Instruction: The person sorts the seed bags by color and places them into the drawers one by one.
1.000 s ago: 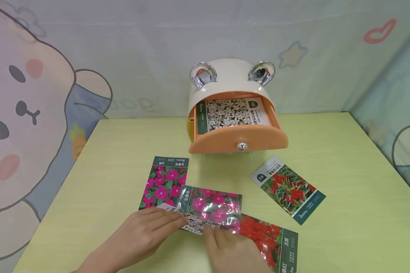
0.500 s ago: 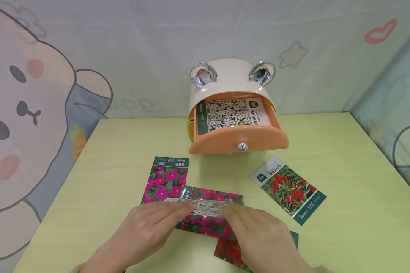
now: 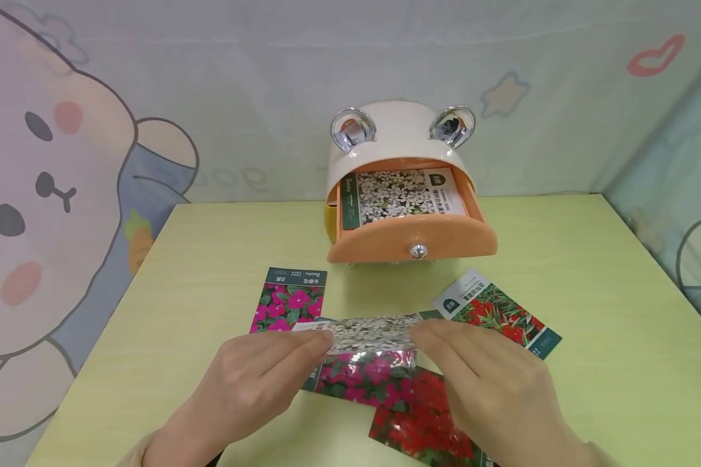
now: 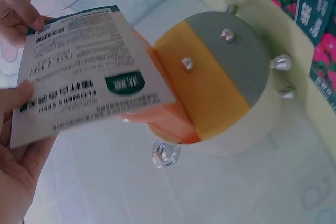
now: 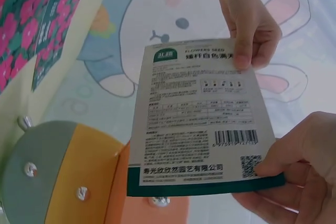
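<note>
A flower seed packet (image 3: 374, 335) with white blossoms on its front is held above the table by both hands, tilted so the head view sees it foreshortened. My left hand (image 3: 257, 379) pinches its left end between thumb and fingers. At the other end, my right hand (image 3: 493, 376) pinches the corner with the green band. The right wrist view shows the printed back of this packet (image 5: 194, 119), with a barcode. Below it lie a pink-flower packet (image 3: 356, 383) and a red-flower packet (image 3: 423, 415), both partly covered from sight.
Behind the hands stands a white animal-shaped box (image 3: 403, 126) with its orange drawer (image 3: 380, 241) pulled out. A white-flower packet (image 3: 394, 194) lies in the drawer. Another pink-flower packet (image 3: 295, 292) is at the left on the table, another red-flower packet (image 3: 491, 311) at the right.
The white-flower packet has come up off the pink one and moved forward, away from the body. My right hand has shifted right and forward with its end; my left hand has risen slightly.
</note>
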### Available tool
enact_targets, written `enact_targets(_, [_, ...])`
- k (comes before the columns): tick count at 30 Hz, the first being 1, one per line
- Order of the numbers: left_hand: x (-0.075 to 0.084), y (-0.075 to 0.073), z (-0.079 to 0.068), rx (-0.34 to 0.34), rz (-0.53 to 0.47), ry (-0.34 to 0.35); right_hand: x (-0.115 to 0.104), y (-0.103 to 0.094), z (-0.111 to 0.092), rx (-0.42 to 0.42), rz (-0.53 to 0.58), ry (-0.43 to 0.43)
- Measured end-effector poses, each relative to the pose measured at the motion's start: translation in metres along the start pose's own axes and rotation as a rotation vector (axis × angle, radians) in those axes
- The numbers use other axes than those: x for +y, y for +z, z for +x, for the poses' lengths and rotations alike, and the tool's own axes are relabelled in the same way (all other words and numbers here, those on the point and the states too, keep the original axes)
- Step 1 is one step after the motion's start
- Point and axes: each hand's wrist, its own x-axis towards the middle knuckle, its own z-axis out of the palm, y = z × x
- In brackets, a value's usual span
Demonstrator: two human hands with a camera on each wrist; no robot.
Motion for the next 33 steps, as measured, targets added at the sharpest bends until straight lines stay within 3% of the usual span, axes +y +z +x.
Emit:
enact_targets(3, [-0.001, -0.002, 0.006, 0.009, 0.003, 0.026, 0.004, -0.005, 0.004, 0.055, 0.005, -0.03])
enact_targets(8, [0.001, -0.007, 0.016, -0.021, -0.004, 0.011, 0.013, -0.01, 0.007, 0.112, -0.01, -0.068])
enact_targets(13, [0.002, -0.011, 0.024, -0.043, -0.003, 0.005, 0.023, -0.011, 0.008, 0.221, 0.006, -0.097])
enact_targets(19, [0.002, -0.015, 0.034, -0.024, 0.003, 0.026, 0.034, -0.01, 0.012, 0.329, 0.04, -0.121])
enact_targets(25, [0.0, -0.018, 0.042, -0.046, -0.027, -0.024, 0.049, -0.007, 0.014, 0.453, 0.072, -0.145])
enact_targets(33, [-0.008, -0.013, 0.052, -0.006, -0.039, -0.053, 0.063, -0.003, 0.026, 0.532, 0.078, -0.165])
